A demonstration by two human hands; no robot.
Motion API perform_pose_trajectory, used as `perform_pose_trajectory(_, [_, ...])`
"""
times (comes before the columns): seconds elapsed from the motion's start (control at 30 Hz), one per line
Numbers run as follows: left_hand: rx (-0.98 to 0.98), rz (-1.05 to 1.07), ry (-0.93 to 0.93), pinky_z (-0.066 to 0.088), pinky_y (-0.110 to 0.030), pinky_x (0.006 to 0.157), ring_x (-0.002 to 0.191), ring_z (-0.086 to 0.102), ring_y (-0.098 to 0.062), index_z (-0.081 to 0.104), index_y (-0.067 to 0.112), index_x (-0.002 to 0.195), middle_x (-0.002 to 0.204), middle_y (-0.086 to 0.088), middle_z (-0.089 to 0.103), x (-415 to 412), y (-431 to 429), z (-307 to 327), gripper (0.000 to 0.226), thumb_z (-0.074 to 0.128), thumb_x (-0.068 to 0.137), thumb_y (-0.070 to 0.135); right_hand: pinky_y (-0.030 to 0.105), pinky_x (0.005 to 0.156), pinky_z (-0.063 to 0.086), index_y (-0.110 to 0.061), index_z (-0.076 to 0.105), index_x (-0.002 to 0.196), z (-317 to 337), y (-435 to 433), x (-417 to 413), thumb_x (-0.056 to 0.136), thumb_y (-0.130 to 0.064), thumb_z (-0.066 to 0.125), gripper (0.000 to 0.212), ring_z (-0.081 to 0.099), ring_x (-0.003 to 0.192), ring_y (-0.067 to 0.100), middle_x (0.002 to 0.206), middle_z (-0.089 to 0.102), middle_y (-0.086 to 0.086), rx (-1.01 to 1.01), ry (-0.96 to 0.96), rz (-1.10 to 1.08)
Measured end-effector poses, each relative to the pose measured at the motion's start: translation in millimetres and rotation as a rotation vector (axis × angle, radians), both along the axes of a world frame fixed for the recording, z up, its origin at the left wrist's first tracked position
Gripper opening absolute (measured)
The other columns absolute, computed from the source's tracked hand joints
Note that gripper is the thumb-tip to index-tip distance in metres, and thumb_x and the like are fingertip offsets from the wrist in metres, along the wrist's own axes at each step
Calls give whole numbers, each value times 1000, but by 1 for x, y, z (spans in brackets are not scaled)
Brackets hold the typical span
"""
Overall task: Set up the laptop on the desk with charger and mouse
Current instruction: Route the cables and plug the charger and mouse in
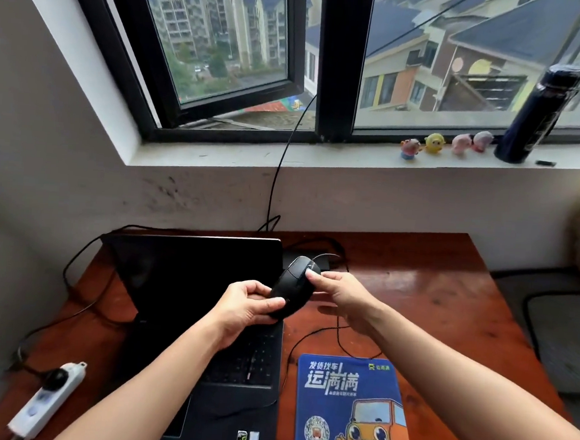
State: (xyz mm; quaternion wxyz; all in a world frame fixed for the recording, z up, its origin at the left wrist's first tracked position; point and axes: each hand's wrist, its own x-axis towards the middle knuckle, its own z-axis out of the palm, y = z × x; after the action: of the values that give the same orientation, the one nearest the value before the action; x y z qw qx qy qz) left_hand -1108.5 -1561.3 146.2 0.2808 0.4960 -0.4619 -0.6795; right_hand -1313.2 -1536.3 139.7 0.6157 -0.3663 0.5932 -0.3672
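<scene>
A black laptop (188, 281) stands open on the left half of the red-brown desk (430, 298), its screen dark. Above its right edge I hold a black wired mouse (294, 285) in the air. My left hand (248, 306) grips the mouse's near end from below. My right hand (338, 292) pinches its far end, thumb on top. The mouse cable (308, 338) loops down over the desk beside the laptop. A black charger cable (79, 311) runs from behind the laptop to a plug in the white power strip (46, 398) at the desk's front left.
A blue mouse pad (351, 406) with an orange cartoon car lies right of the laptop. The windowsill holds small toy figures (445, 144) and a dark bottle (536, 113). A cable (278, 171) hangs from the window. A chair cushion (562, 335) sits right of the desk.
</scene>
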Motion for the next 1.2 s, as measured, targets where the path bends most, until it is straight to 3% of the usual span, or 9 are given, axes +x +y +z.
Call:
perform_pose_trajectory(0.23, [-127,-18,-321,52,-28,68,82,66,-18,67,11,101,98,-13,69,24,-10,-14,13,67,87,12,31,67,53,-18,71,105,15,-11,-25,94,-33,58,23,66,74,17,89,72,1,104,-199,6])
perform_pose_trajectory(0.37, [-323,-85,-518,49,-33,91,105,58,-19,46,22,138,120,-6,55,26,-21,-17,72,80,75,14,23,45,48,-8,65,103,40,-9,-51,89,-39,63,33,62,52,17,68,65,5,181,-96,225])
perform_pose_trajectory(0.47, [-432,-246,-470,39,-32,104,121,43,-11,34,35,145,129,6,40,-1,-24,-11,97,87,65,24,21,41,44,-4,64,108,58,-10,-59,83,-46,66,49,59,47,15,67,62,5,159,-27,410])
perform_pose_trajectory(0.53, [-474,-313,-411,34,-24,102,122,41,-4,56,37,128,130,9,43,-25,-26,-11,63,82,72,28,21,43,44,-5,65,107,63,-11,-65,78,-51,68,55,57,50,15,72,60,8,154,5,450])
perform_pose_trajectory(0.6, [-451,-266,-379,38,-20,92,108,54,-6,73,29,85,114,1,61,-42,-28,-11,5,70,85,25,22,48,46,-10,70,94,61,-10,-74,75,-52,71,46,57,54,14,71,62,6,142,-15,420])
perform_pose_trajectory(0.73, [-284,49,-414,47,-31,75,76,61,-22,67,7,64,84,-13,73,-27,-52,-26,34,62,91,27,22,49,48,-19,76,73,46,5,-111,73,-45,74,26,60,54,12,67,65,1,136,-52,257])
perform_pose_trajectory(0.93, [-297,215,-673,38,-20,43,39,48,-7,54,13,54,59,-8,67,45,-72,-37,36,74,81,28,20,53,44,-9,76,83,-42,48,-133,73,-40,80,33,62,61,13,72,70,3,218,446,69])
perform_pose_trajectory(1.07, [-180,74,-604,46,-21,47,36,45,-8,53,11,57,47,-3,49,77,-72,-32,33,80,75,19,23,48,38,-5,66,81,-103,74,-107,79,-36,78,33,52,55,15,67,58,5,411,388,34])
perform_pose_trajectory(1.2, [-212,-114,-587,44,-20,47,45,48,-10,62,10,61,53,-1,54,83,-63,-25,22,80,74,11,20,44,37,-17,46,70,-140,90,-65,81,-35,76,36,50,48,11,59,52,-1,493,321,-28])
